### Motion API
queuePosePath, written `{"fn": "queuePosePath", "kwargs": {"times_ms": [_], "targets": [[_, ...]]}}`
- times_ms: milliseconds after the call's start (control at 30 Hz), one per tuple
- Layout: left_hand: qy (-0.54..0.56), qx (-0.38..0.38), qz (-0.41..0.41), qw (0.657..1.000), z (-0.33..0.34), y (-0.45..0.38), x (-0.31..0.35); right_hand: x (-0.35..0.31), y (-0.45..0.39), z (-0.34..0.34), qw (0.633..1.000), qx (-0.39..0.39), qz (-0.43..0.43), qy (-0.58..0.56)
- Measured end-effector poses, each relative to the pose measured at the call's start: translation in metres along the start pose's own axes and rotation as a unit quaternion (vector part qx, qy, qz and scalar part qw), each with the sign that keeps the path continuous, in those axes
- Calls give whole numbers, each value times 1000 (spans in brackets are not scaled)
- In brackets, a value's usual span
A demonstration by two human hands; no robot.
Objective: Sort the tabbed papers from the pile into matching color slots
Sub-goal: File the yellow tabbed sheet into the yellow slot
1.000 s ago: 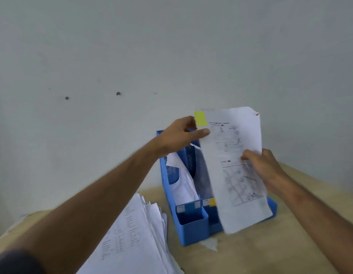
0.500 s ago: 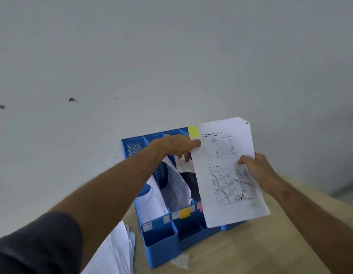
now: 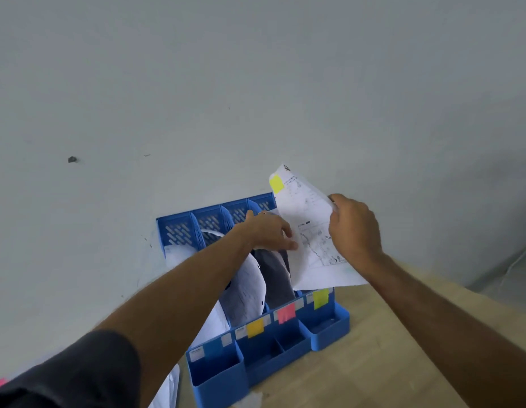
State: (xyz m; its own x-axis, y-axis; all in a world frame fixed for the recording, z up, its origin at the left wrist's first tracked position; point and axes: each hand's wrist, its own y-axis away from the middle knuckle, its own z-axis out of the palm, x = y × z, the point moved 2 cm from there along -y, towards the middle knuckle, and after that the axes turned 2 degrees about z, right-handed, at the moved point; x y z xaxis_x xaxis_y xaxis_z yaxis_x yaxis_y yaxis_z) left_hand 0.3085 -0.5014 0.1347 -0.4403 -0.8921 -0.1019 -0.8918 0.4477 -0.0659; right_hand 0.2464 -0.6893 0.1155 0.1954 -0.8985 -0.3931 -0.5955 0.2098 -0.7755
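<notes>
- While the right hand [image 3: 354,228] grips the sheet [image 3: 312,231] by its right edge, fingers curled round the paper, the sheet hangs tilted over the right end of the blue organiser [image 3: 270,346], its lower edge just above the rightmost slot
- The yellow-green tab [image 3: 276,184] sits at the sheet's top left corner, well above the organiser's back wall
- The left hand [image 3: 269,232] reaches over the organiser's middle slots; its fingertips touch the sheet's left edge, fingers spread and only loosely bent, and whether they pinch the paper cannot be told
- Labels on the organiser's front rail, left to right: orange-yellow label [image 3: 255,328], pink label [image 3: 286,314], yellow-green label [image 3: 320,298]; the leftmost slot's label is too pale to read
- Step in hand, as a judgement: filing one tabbed sheet; the tab's colour appears to match the yellow-green label at the organiser's right end
- Filed papers [image 3: 250,287] already stand curled in the organiser's left and middle slots, and more sheets [image 3: 167,390] lie on the table left of its front corner
- Next move calls for: bring the sheet upright, align its lower edge with the rightmost slot, steady the left edge, then lower it behind the yellow-green label
- Caution: the sheet is limp and its lower corner could catch on the divider or slip into the pink slot
</notes>
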Motion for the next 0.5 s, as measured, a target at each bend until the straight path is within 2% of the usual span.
{"fn": "queuePosePath", "kwargs": {"times_ms": [67, 167, 267, 367, 500], "targets": [[-12, -25, -1, 1000, 2, 0, 5, -9, -1, 3, 999, 10, -3, -48], [19, -1, -15, 1000, -2, 2, 7, -19, 7, 14, 987, 18, 31, -154], [75, 31, -31, 996, -7, 2, 4, -19, 15, 35, 974, -27, 71, -216], [105, 65, -39, 992, -15, 1, -1, -12, 22, 49, 981, -83, 88, -152], [133, 120, -36, 983, -25, 4, -7, -3, 25, 54, 984, -140, 64, -89]]}}
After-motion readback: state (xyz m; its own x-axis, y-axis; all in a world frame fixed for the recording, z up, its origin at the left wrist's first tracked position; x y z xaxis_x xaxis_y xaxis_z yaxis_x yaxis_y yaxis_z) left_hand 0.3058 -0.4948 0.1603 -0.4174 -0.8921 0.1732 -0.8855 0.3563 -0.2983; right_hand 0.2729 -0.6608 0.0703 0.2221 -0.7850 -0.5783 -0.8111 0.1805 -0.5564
